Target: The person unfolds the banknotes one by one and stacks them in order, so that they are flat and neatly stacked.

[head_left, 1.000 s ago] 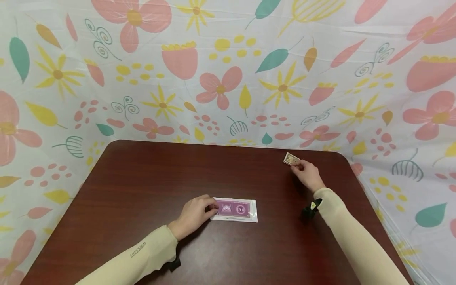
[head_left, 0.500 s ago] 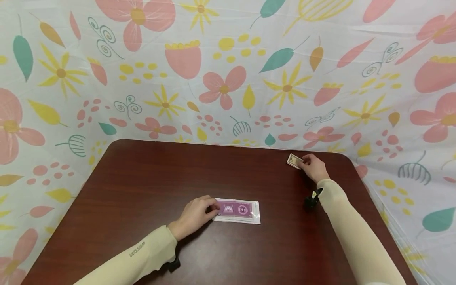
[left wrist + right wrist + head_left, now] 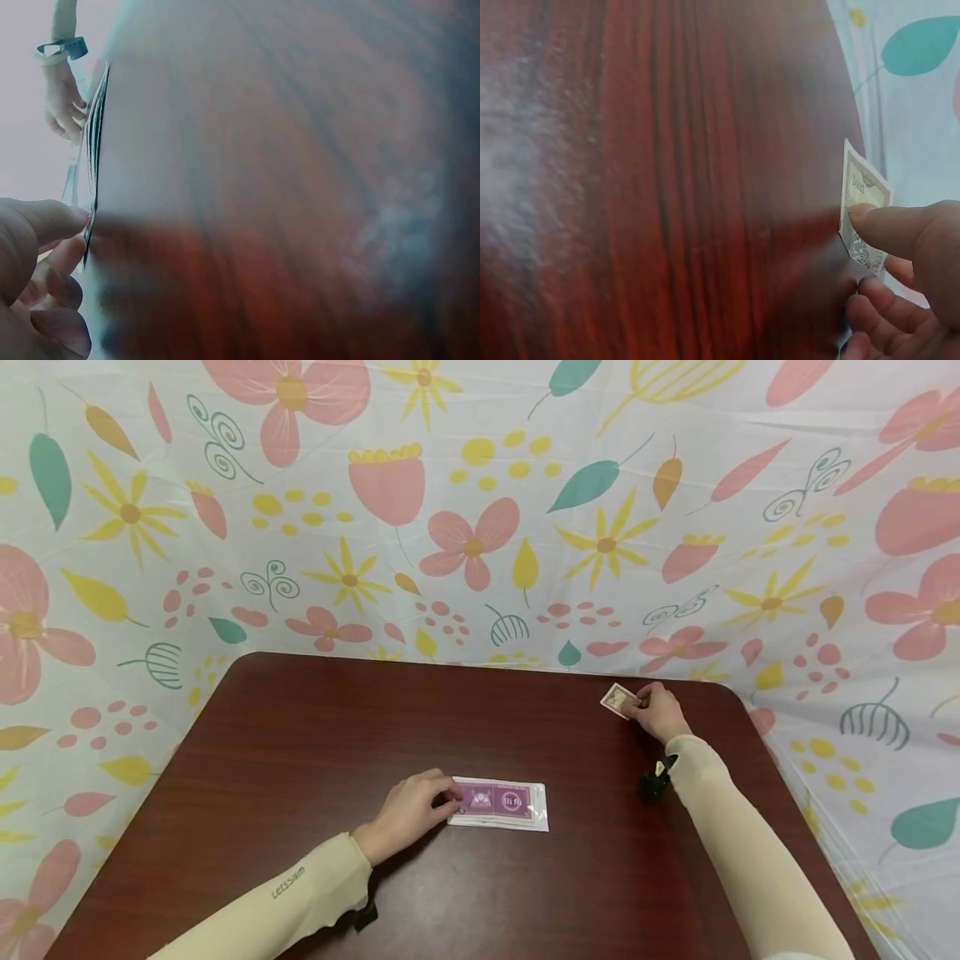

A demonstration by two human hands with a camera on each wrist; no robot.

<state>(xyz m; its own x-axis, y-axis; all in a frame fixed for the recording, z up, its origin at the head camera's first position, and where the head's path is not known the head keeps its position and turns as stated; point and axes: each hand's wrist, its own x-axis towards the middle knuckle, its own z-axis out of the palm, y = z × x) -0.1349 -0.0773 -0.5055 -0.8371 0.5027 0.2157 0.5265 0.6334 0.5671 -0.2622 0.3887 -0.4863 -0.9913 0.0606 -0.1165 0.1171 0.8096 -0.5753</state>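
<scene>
In the head view, my left hand pinches the left end of a stack of purple printed notes with a white border, above the middle of the table. In the left wrist view, the thumb and forefinger meet on the thin layered edges. Near the far right corner, my right hand grips a small cream printed slip by its right side. The right wrist view shows the thumb lying across the slip's face, with other fingers behind it.
Both hands are over a dark red-brown wooden table with rounded far corners. A white cloth printed with flowers and leaves hangs behind it and along the sides. Each wrist carries a black camera strap.
The head view has shifted slightly. My right hand sits a little higher beside the slip, whose tilt has changed slightly. The left hand and purple notes stay where they were.
</scene>
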